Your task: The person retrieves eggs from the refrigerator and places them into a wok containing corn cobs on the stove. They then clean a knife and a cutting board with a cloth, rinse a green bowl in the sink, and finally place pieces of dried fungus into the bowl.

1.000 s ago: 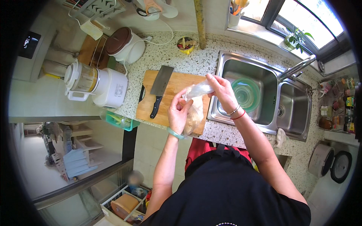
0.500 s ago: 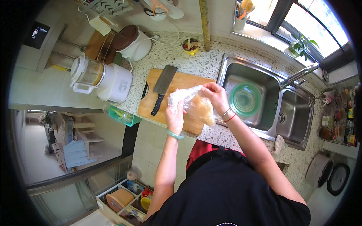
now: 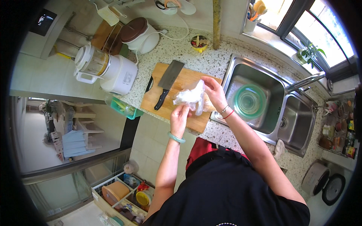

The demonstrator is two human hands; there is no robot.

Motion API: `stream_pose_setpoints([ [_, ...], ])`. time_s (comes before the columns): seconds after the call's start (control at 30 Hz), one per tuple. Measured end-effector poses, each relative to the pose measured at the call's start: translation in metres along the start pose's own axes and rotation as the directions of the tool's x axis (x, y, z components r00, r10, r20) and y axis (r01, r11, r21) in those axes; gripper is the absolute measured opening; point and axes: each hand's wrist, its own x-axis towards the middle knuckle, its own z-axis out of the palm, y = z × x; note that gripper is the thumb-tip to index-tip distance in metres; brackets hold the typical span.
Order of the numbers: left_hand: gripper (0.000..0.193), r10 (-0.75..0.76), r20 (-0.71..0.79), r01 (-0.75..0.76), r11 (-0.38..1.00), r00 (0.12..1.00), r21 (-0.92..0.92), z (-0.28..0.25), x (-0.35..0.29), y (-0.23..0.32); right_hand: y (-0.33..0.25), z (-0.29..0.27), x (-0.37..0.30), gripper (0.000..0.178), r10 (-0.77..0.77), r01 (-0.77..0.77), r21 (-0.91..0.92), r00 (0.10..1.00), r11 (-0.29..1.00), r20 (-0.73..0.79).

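Observation:
Over the wooden cutting board (image 3: 188,122) I hold a thin clear plastic bag (image 3: 191,95) between both hands. My left hand (image 3: 178,119) pinches its lower left edge, with a pale green bangle on that wrist. At the bag's right side, my right hand (image 3: 215,94) is closed on the plastic; the fingertips are partly hidden. A pale yellow lump of food (image 3: 207,104) shows through the bag beside my right palm, mostly covered; its kind cannot be told. A cleaver (image 3: 170,76) with a black handle lies on the board, left of the bag.
Right of the board is a steel double sink (image 3: 273,105), with a green-rimmed bowl (image 3: 249,101) in the larger basin. A white blender (image 3: 120,75) and a brown-lidded pot (image 3: 140,35) stand on the left. A yellow cup (image 3: 199,44) sits behind the board; a green basket (image 3: 126,109) hangs at the counter's edge.
My left hand has shifted down the bag and now pinches its edge. The bag's plastic has bunched up toward the upper left, and the yellow lump is more hidden. The view has shifted slightly.

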Motion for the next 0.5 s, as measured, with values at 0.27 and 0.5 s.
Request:
stream_pose_setpoints([
  [0.27,0.07,-0.097,0.14,0.123,0.973,0.985,-0.195,0.0,0.001,0.044,-0.048,0.0,-0.049,0.033,0.114,-0.111,-0.224,0.994,0.968,0.0],
  [0.5,0.058,-0.142,0.067,0.143,0.99,0.988,-0.012,0.012,0.017,0.05,-0.044,0.001,-0.05,0.018,0.066,-0.004,-0.333,0.982,0.943,0.175],
])
